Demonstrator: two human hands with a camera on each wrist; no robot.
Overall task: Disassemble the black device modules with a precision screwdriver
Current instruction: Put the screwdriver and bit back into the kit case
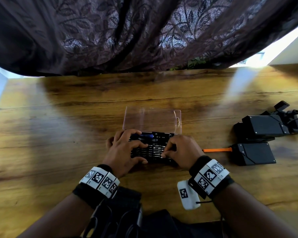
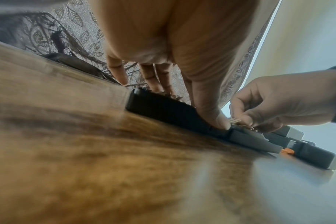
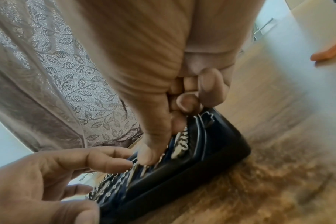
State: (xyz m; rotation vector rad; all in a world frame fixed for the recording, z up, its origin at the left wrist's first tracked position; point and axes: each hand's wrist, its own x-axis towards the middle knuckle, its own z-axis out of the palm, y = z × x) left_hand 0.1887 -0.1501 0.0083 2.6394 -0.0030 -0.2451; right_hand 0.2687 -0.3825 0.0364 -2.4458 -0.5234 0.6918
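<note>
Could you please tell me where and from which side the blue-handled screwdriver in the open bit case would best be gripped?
Probably by its blue handle, pinched from above. The screwdriver lies flat in the far row of the bit case, beside the raised clear lid, so a hand should come from the near side. The left hand already rests by it; the right hand is pinching among the bits.

Both forearms reach in from 6 o'clock toward the middle, each wrist wrapped in a dark band with white marker blocks. The left hand (image 1: 126, 150) lies palm down with its fingers spread toward 12 and 1 o'clock, thumb (image 2: 217, 116) pressed down at its 3 o'clock side. The right hand (image 1: 181, 150) sits just beside it at 3 o'clock, knuckles up, fingers curled under; its thumb (image 3: 152, 151) and fingertips meet in a pinching grip pointing toward 9 o'clock.
</note>
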